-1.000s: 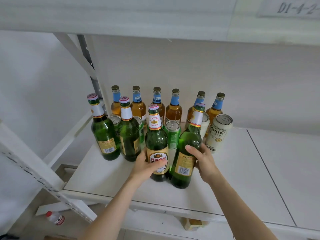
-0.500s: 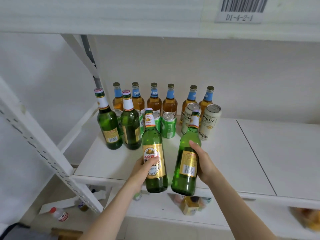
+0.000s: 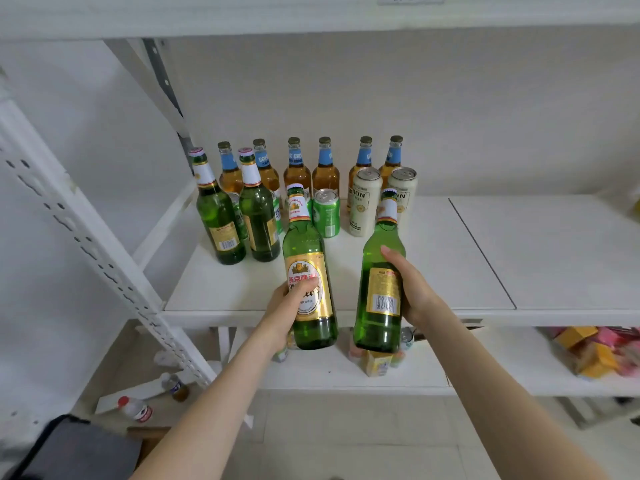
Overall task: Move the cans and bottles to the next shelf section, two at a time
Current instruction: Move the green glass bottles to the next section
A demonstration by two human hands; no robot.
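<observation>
Green glass, probably full, so heavy, slick and breakable. The left hand (image 3: 289, 304) wraps the left bottle (image 3: 304, 244) at its label; the right hand (image 3: 414, 292) clasps the right bottle (image 3: 381, 296) mid-body. Both bottles hang upright, just off the shelf (image 3: 433, 265) front. The broad body seems the safest hold.

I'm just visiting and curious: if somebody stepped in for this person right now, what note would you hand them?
Left hand grips a green bottle, front label showing. Right hand grips a second green bottle. Both bottles are held in the air in front of the shelf's left section.
Standing on that section: two green bottles, six amber bottles at the back, two white cans, and green cans, some partly hidden.
Done: this pair is picked up.
Left: set it on the right section, then carry over the rest, two at a time.
</observation>
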